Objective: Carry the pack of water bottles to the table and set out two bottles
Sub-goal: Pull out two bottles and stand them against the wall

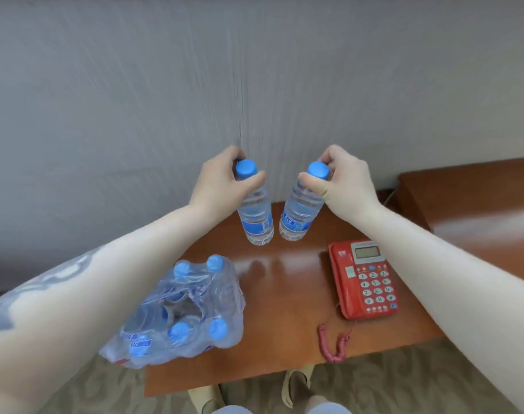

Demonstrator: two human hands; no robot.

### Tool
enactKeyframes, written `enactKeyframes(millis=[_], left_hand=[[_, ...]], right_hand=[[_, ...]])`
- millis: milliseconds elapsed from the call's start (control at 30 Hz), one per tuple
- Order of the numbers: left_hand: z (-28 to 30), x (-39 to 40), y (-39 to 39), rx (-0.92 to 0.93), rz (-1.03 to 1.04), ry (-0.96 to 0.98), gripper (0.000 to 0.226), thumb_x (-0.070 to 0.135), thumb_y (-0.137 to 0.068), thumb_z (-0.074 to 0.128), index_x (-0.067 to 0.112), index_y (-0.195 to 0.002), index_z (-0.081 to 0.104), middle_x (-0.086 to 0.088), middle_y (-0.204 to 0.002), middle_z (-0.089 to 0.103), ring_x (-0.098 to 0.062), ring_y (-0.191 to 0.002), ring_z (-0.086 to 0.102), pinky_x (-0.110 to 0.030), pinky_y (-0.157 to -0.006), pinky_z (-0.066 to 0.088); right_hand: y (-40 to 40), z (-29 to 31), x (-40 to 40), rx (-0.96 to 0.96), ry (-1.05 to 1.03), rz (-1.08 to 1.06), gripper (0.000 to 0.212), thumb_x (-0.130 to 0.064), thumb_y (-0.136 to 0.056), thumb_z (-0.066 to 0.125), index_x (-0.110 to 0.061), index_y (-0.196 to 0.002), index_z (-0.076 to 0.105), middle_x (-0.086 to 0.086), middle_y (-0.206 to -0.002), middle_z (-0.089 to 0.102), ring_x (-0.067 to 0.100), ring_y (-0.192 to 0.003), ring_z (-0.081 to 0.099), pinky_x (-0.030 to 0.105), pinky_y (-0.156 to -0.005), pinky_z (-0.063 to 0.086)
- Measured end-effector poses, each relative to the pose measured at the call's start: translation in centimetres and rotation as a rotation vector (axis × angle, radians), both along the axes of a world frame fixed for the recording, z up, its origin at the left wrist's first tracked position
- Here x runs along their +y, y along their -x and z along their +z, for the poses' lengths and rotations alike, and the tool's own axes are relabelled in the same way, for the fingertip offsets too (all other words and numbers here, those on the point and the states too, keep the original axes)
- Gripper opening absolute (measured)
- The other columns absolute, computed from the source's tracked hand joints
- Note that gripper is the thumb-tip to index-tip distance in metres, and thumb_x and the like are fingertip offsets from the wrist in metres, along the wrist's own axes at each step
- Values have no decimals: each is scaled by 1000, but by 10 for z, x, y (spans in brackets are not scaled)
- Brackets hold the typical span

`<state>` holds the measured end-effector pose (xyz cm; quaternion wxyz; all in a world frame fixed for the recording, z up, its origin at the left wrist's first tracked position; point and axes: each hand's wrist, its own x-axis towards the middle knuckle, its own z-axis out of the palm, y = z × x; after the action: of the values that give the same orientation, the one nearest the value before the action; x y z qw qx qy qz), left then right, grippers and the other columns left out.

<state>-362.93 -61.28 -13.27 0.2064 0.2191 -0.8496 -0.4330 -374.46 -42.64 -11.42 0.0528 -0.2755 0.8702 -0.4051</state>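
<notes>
Head-worn view, down over table (284,294)

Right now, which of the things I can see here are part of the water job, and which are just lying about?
Part of the job:
- clear plastic water bottle with blue cap, held by left hand
- second clear blue-capped water bottle, held by right hand
- torn shrink-wrapped pack of water bottles
- brown wooden table

Just lying about:
- red push-button telephone
- its pink coiled cord

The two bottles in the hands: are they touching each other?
Apart. The head view shows a strip of brown table and wall between the left bottle and the right bottle, narrowest near their bases.
</notes>
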Motion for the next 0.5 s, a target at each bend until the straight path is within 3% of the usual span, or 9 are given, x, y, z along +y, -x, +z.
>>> enactKeyframes(millis=[133, 233, 367, 500], left_hand=[[-39, 11, 36, -128, 64, 45, 32, 26, -76, 78, 14, -82, 48, -4, -72, 54, -22, -66, 47, -30, -55, 34], [-64, 10, 52, -206, 109, 43, 35, 28, -76, 77, 13, -83, 46, -1, -71, 50, -23, -68, 46, -30, -57, 35], [-90, -4, 68, -267, 164, 9, 38, 31, -74, 78, 14, -82, 45, 10, -65, 45, -11, -58, 44, -27, -50, 34], [-111, -19, 88, -278, 182, -7, 38, 33, -74, 79, 20, -75, 43, 10, -65, 45, -3, -56, 41, -23, -48, 32]], right_hand=[[40, -45, -2, -32, -79, 78, 32, -34, -77, 78, -13, -86, 55, -10, -63, 50, 17, -63, 47, 23, -49, 33], [57, -73, -9, -31, -113, 97, 32, -36, -80, 76, -17, -87, 51, -4, -72, 54, 20, -68, 50, 23, -49, 30], [73, -103, -19, -84, -179, 129, 34, -37, -85, 72, -14, -94, 49, 1, -81, 57, 22, -71, 52, 26, -48, 30], [87, -127, -34, -83, -199, 96, 35, -38, -86, 72, -11, -96, 52, 1, -82, 56, 20, -71, 51, 22, -48, 30]])
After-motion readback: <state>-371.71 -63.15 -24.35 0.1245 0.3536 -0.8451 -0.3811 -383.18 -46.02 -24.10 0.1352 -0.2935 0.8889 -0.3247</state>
